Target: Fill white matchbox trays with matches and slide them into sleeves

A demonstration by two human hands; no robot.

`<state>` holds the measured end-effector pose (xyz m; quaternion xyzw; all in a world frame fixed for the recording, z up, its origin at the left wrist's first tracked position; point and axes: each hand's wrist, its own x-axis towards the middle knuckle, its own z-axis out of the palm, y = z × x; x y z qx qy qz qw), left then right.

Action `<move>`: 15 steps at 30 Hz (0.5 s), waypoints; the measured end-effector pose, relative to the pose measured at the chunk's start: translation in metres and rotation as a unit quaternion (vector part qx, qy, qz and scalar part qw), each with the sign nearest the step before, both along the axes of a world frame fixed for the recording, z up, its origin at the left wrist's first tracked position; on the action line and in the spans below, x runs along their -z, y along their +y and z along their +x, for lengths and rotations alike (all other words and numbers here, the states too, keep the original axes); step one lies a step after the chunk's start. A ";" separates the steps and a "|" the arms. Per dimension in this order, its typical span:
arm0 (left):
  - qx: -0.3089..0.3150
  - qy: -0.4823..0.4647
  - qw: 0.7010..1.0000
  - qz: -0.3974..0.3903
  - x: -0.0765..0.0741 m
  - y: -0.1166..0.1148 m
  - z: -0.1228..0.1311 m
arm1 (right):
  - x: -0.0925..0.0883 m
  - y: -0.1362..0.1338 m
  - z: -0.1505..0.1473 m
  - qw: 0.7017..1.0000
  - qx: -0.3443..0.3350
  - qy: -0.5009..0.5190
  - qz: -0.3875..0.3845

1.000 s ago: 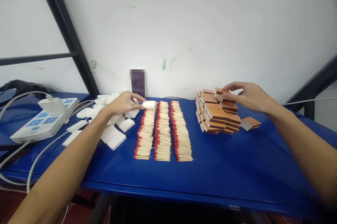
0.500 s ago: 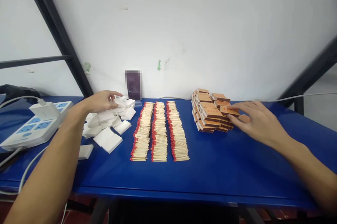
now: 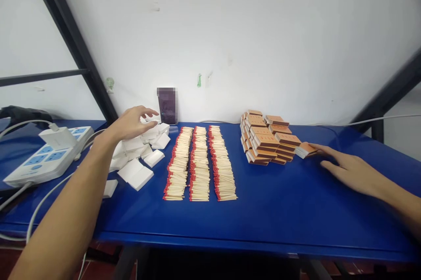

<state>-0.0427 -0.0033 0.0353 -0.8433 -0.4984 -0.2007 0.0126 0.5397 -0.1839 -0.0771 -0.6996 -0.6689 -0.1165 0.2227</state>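
Over a pile of white paper matchbox trays (image 3: 136, 177), my left hand (image 3: 133, 123) hovers with thumb and fingers apart; I see nothing gripped in it. On the right, my right hand (image 3: 351, 170) is stretched low over the table. Its forefinger reaches the end of a single matchbox (image 3: 305, 150), orange on top with a white end, while the thumb stays clear. Beside that box stands a stack of orange matchbox sleeves (image 3: 266, 140). Between my hands lie three long rows of red-tipped matches (image 3: 199, 164), heads to the left.
A white power strip (image 3: 49, 157) with a plugged-in charger and cables sits at the left. A dark phone-like panel (image 3: 168, 107) leans on the wall. Black metal frame bars (image 3: 70, 39) slant up at both sides. The blue table (image 3: 263, 218) has a front edge.
My right hand has moved right and down, off the sleeve stack to the single matchbox, whose white end now shows. My left hand has lifted slightly and shifted right, its fingers spread wider.
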 end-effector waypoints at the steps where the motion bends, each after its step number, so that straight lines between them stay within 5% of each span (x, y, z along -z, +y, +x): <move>1: 0.008 -0.004 1.000 0.014 0.001 -0.001 0.004 | 0.001 -0.002 -0.001 1.000 -0.005 0.014 -0.017; 9: 0.086 -0.011 0.992 0.095 0.009 -0.005 0.025 | -0.018 0.000 -0.021 0.994 -0.016 0.075 -0.080; 15: 0.129 -0.026 0.983 0.126 0.015 -0.009 0.038 | -0.036 -0.015 -0.029 0.992 0.054 0.114 -0.023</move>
